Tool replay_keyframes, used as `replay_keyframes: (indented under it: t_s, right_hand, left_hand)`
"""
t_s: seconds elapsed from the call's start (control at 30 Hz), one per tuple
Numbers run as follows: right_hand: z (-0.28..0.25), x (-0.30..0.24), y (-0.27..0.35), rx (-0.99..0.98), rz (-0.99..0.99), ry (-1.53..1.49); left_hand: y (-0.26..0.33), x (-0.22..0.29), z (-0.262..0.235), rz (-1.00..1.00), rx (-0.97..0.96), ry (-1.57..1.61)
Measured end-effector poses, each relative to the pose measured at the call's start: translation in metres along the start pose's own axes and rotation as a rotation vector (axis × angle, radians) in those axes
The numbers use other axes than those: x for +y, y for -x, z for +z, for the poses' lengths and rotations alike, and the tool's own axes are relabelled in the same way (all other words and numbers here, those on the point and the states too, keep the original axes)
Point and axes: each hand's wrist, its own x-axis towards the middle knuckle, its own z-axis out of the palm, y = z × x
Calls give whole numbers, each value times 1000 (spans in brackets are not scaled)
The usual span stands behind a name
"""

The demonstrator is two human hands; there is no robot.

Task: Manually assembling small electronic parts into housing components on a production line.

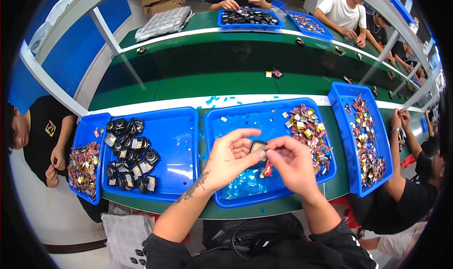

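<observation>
My left hand (231,151) holds a small black square device (257,147) with a tan, shiny face between thumb and fingers. Close against it, my right hand (292,163) pinches with thumb and forefinger, and a small red part (267,170) hangs just below those fingertips. Whether that part is joined to the device is hidden by the fingers. Both hands hover over a blue tray (217,123) with scattered thin blue film pieces (245,184) in its lower part. Small red, silver and yellow parts (309,130) lie heaped at its right side.
Left of my hands, another blue tray (177,174) holds several black round-fronted devices (125,151). Blue bins with red and yellow parts stand at the far left (75,137) and right (337,111). Beyond runs a green conveyor (188,87). Co-workers sit opposite and on both sides.
</observation>
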Motion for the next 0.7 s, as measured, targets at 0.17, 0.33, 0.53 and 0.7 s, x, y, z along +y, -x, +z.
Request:
replay_keyframes:
  t_s: [0.17,0.33,0.53,0.7]
  right_hand:
    - [10,2,-4,96,43,-388]
    - [14,-4,-2,229,-208,0]
    - [9,-31,-3,174,-346,465]
    - [12,-33,-9,193,-389,619]
  left_hand:
    - [1,-17,2,312,24,-8]
    - [-1,-13,6,216,54,127]
    - [0,-12,9,173,4,216]
    - [2,-11,3,130,-57,53]
